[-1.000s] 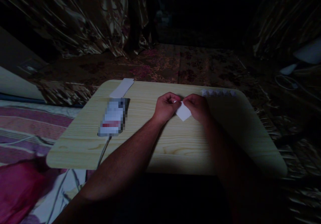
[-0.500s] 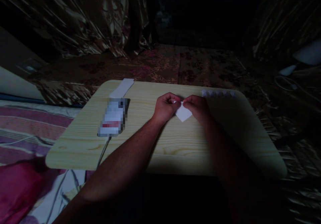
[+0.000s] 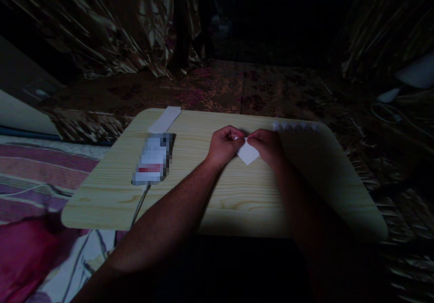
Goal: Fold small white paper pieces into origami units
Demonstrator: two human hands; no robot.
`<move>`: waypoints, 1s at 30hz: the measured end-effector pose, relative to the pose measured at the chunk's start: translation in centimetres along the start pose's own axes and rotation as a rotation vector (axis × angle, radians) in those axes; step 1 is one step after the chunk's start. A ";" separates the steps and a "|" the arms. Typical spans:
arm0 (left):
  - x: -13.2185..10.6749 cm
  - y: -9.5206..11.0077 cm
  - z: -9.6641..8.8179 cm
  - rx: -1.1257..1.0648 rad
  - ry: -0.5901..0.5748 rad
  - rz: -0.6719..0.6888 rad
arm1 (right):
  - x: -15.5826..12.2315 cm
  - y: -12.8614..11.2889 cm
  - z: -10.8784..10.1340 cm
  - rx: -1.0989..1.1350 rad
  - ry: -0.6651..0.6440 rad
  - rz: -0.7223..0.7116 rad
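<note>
Barely any motion since a second ago: paper's [image 3: 247,152] near corner sits a hair closer to the person, both hands essentially unchanged, everything else on the counter [image 3: 237,201] where it was.

Paper is mid-counter, between left hand [image 3: 222,145] and right hand [image 3: 268,145], toward the far edge. It shows as a white diamond, one corner pointing back at the person. No clear long axis visible; the far part is hidden under the fingers.

Key relation: paper lies on the near side of the grip, fanning out from the fingertips toward the person. Neither hand is nearer, both touch it. Right hand overlaps more of its right edge; left meets the upper left edge.

Grip: both hands pinch the paper's far end, thumbs on top, tips just beside each other with a narrow gap. Can't tell whether the near corner touches the counter or floats just above it.

Row of small folded pieces [image 3: 295,126] sits beyond right hand, at the far right. Phone [image 3: 152,159] is well apart, left of left hand, cable [image 3: 139,205] out its near end. White strip [image 3: 165,119] lies just beyond the phone.
</note>
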State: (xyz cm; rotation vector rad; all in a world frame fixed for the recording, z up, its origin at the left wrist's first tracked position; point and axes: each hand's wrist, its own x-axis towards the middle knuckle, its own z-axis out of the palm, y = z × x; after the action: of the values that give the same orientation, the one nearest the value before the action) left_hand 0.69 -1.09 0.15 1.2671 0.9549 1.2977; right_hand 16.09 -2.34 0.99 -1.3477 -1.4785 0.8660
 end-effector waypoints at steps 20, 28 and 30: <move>0.1 -0.1 0.2 -0.139 -0.034 -0.126 | 0.1 0.2 0.0 -0.123 0.069 -0.084; 0.1 -0.1 0.4 -0.210 0.034 -0.175 | 0.1 0.5 0.2 -0.105 0.101 -0.082; 0.1 -0.1 0.5 -0.218 0.044 -0.171 | 0.1 0.4 0.3 -0.108 0.104 -0.081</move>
State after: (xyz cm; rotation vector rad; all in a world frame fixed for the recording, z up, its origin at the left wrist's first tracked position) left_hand 1.17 -1.05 0.10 0.9726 0.9054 1.2614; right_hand 15.97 -2.16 0.51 -1.3804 -1.5058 0.6622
